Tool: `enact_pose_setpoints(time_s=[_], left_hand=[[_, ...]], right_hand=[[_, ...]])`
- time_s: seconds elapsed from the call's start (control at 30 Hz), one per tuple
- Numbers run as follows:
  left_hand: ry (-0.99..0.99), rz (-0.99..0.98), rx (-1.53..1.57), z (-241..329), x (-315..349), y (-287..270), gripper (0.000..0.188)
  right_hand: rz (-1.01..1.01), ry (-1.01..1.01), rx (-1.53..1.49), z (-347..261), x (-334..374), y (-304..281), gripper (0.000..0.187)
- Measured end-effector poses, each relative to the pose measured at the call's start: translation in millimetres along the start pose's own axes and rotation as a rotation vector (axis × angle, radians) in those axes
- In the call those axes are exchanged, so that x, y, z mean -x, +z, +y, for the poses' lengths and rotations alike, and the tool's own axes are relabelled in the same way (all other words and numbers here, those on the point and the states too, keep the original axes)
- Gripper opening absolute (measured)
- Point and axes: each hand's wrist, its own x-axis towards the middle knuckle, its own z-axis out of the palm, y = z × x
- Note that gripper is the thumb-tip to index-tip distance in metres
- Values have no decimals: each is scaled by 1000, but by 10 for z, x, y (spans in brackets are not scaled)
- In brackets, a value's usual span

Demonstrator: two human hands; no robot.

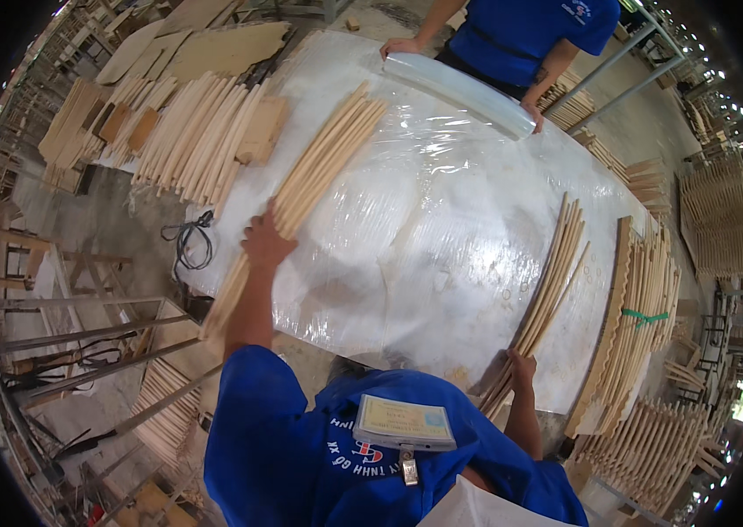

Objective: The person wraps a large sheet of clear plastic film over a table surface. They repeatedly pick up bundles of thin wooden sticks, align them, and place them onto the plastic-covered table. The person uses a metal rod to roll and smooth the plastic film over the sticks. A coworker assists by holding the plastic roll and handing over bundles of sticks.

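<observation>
A sheet of clear plastic film (442,255) is spread over the pale table in front of me. At its left side lies a long bundle of slim wooden sticks (328,149), and my left hand (268,241) grips across it, fingers over the top. The near end of that bundle is blurred and reaches past the table edge. On the right, my right hand (522,367) is closed round the near part of a thinner bundle of wooden sticks (551,272), which fans slightly at its far end. The fingertips under that bundle are hidden.
Across the table a co-worker (530,39) holds a roll of clear film (459,92) at both ends. Stacked sticks (191,136) stand at the far left, above a coiled black cord (189,241). A bundle with a green tie (644,316) lies at the right edge. Metal rails (90,329) stand lower left.
</observation>
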Motion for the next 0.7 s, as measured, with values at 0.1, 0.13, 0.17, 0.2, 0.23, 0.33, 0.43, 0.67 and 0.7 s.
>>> enact_pose_setpoints(time_s=[0.1, 0.13, 0.17, 0.2, 0.23, 0.33, 0.43, 0.67, 0.7], left_hand=[[-115, 27, -75, -148, -142, -135, 118], [-126, 34, -82, -262, -157, -231, 115], [-136, 42, -88, -366, -162, -323, 112], [-141, 43, -81, -405, -158, -312, 110], [-136, 36, -74, -403, -149, -273, 107], [-133, -6, -55, -446, -2, -74, 101], [-187, -48, -34, -206, 200, 57, 100], [-217, -22, 73, -276, 236, 78, 104], [-197, -1, 107, -258, 246, 111, 105]], right_hand=[[59, 31, -39, -17, 117, -13, 30], [42, 59, -13, -19, 118, 32, 30], [33, 53, -7, -28, 105, 87, 29], [37, 40, 6, -47, 92, 90, 29], [44, 17, 16, -87, 68, 112, 29], [66, 18, 96, -119, 39, -15, 31], [110, 33, 101, -115, 110, 66, 36], [342, -78, 654, -430, -17, 365, 85], [381, -120, 713, -486, -6, 378, 92]])
